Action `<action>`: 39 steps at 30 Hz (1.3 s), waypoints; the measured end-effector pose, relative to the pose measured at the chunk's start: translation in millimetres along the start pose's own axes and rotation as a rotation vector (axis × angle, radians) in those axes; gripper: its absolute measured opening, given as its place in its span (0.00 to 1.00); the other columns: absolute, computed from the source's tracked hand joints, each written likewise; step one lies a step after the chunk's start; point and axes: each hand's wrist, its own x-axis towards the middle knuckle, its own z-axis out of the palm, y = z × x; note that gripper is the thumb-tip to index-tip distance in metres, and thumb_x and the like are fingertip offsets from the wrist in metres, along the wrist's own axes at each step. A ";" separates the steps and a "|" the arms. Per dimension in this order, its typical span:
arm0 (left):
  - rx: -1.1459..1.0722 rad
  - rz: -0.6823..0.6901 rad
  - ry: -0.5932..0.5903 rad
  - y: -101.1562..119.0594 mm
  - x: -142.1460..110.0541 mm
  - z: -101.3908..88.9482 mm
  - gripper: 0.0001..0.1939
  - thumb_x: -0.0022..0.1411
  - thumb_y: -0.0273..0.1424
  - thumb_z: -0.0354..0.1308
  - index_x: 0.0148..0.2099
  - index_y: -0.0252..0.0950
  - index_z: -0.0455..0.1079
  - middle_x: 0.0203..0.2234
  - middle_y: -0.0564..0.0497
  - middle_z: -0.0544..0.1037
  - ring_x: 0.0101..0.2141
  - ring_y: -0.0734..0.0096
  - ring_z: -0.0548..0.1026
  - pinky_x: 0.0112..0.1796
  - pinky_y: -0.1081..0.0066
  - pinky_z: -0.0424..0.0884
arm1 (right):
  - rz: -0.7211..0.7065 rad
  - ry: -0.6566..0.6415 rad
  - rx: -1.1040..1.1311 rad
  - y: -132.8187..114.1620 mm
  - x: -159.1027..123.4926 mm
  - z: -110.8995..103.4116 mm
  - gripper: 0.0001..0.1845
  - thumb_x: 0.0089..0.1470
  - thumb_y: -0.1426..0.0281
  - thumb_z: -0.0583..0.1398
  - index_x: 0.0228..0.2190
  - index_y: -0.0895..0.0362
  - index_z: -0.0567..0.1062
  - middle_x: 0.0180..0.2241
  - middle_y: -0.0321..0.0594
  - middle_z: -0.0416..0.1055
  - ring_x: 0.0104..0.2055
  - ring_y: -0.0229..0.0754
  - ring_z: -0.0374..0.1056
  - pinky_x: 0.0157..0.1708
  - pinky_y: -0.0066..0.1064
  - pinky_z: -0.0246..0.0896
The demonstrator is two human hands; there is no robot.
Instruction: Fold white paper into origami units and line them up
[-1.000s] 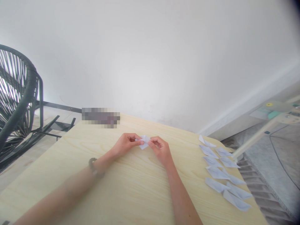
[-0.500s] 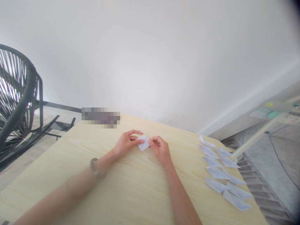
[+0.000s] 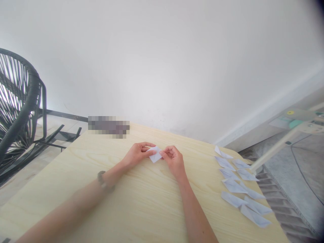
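Note:
A small folded white paper (image 3: 155, 155), roughly diamond-shaped with a crease across it, is held between both hands just above the wooden table (image 3: 131, 206). My left hand (image 3: 138, 154) pinches its left side, thumb on top and fingers behind. On the right corner, my right hand (image 3: 174, 161) grips it between thumb and curled fingers. The far side of the paper and the fingertips behind it are hidden. Over on the table's right side lie several folded white paper pieces (image 3: 234, 186), in two uneven columns, some overlapping.
A pixelated dark object (image 3: 108, 127) rests at the table's far left corner. Beyond the left edge stands a black corded chair (image 3: 32, 87). A white wall (image 3: 162, 67) rises behind the table. To the right is a pale metal frame (image 3: 278, 148) beside the table edge.
The fingers of my left hand have come down closer onto the paper's upper edge. Otherwise the paper and my right hand stay nearly in place.

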 end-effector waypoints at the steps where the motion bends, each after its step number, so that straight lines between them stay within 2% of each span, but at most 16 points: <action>1: -0.005 0.001 -0.024 0.8 -0.2 -0.1 0.21 0.50 0.41 0.57 0.42 0.32 0.69 0.30 0.49 0.78 0.31 0.66 0.73 0.31 0.73 0.66 | -0.001 0.006 0.001 -0.4 0.2 -0.4 0.11 0.43 0.63 0.60 0.26 0.57 0.65 0.22 0.34 0.67 0.25 0.35 0.66 0.27 0.28 0.65; 4: -0.029 0.006 -0.122 2.3 -0.6 -1.0 0.18 0.52 0.41 0.54 0.36 0.31 0.72 0.29 0.50 0.77 0.32 0.67 0.72 0.31 0.74 0.66 | 0.009 0.012 0.004 -0.7 0.3 -1.3 0.12 0.43 0.63 0.60 0.27 0.57 0.66 0.23 0.35 0.68 0.25 0.36 0.67 0.27 0.28 0.65; 7: -0.053 0.015 -0.165 1.2 0.3 -3.5 0.17 0.53 0.40 0.54 0.33 0.30 0.72 0.27 0.52 0.76 0.30 0.69 0.72 0.30 0.75 0.65 | 0.019 -0.029 -0.066 -0.7 -0.6 -1.9 0.13 0.45 0.62 0.58 0.31 0.58 0.67 0.23 0.36 0.69 0.24 0.36 0.66 0.26 0.27 0.63; 11: -0.093 0.023 -0.167 -1.3 1.7 -6.3 0.15 0.53 0.38 0.55 0.32 0.31 0.72 0.26 0.52 0.75 0.29 0.71 0.71 0.30 0.76 0.65 | -0.064 -0.130 -0.255 -3.8 -2.6 -2.7 0.13 0.51 0.62 0.53 0.24 0.58 0.68 0.18 0.34 0.65 0.20 0.33 0.61 0.22 0.24 0.56; 15: -0.090 0.010 -0.184 -1.2 0.5 -7.5 0.15 0.53 0.38 0.54 0.31 0.30 0.72 0.26 0.51 0.75 0.29 0.71 0.70 0.31 0.75 0.64 | -0.115 -0.157 -0.342 -6.7 -3.6 -3.8 0.16 0.53 0.63 0.50 0.21 0.58 0.66 0.17 0.33 0.62 0.20 0.31 0.57 0.21 0.23 0.51; 20: -0.021 0.003 -0.157 -0.7 -1.2 -7.3 0.15 0.53 0.39 0.54 0.32 0.30 0.71 0.25 0.51 0.74 0.27 0.73 0.69 0.27 0.76 0.62 | -0.099 -0.178 -0.331 -6.8 -3.6 -4.4 0.16 0.53 0.62 0.50 0.20 0.59 0.66 0.17 0.33 0.61 0.20 0.31 0.56 0.21 0.23 0.50; 24: -0.051 0.042 -0.179 -0.1 -0.5 -5.7 0.15 0.54 0.38 0.54 0.35 0.31 0.70 0.27 0.51 0.74 0.28 0.73 0.69 0.29 0.75 0.62 | -0.112 -0.221 -0.342 -9.7 -4.7 -3.2 0.17 0.52 0.62 0.51 0.19 0.59 0.67 0.16 0.33 0.61 0.19 0.31 0.55 0.21 0.22 0.49; 31: -0.047 0.061 -0.189 -1.8 1.4 -8.2 0.15 0.54 0.39 0.53 0.32 0.30 0.71 0.25 0.49 0.74 0.26 0.72 0.68 0.29 0.73 0.62 | -0.121 -0.282 -0.358 -13.1 -6.4 -1.7 0.17 0.53 0.62 0.50 0.22 0.59 0.70 0.18 0.34 0.64 0.21 0.32 0.57 0.22 0.23 0.50; 36: -0.025 0.041 -0.182 -0.5 0.8 -8.2 0.16 0.53 0.40 0.53 0.33 0.30 0.71 0.26 0.48 0.74 0.27 0.71 0.69 0.29 0.74 0.63 | -0.095 -0.271 -0.315 -12.8 -5.9 -2.2 0.17 0.53 0.61 0.50 0.22 0.58 0.69 0.18 0.34 0.64 0.21 0.32 0.57 0.22 0.23 0.50; 39: -0.012 0.037 -0.170 2.9 -0.3 -7.5 0.18 0.53 0.40 0.53 0.38 0.31 0.69 0.29 0.48 0.74 0.29 0.70 0.70 0.30 0.74 0.63 | -0.078 -0.243 -0.286 -11.6 -5.6 -2.2 0.17 0.52 0.61 0.50 0.21 0.58 0.68 0.18 0.34 0.64 0.20 0.32 0.57 0.22 0.23 0.51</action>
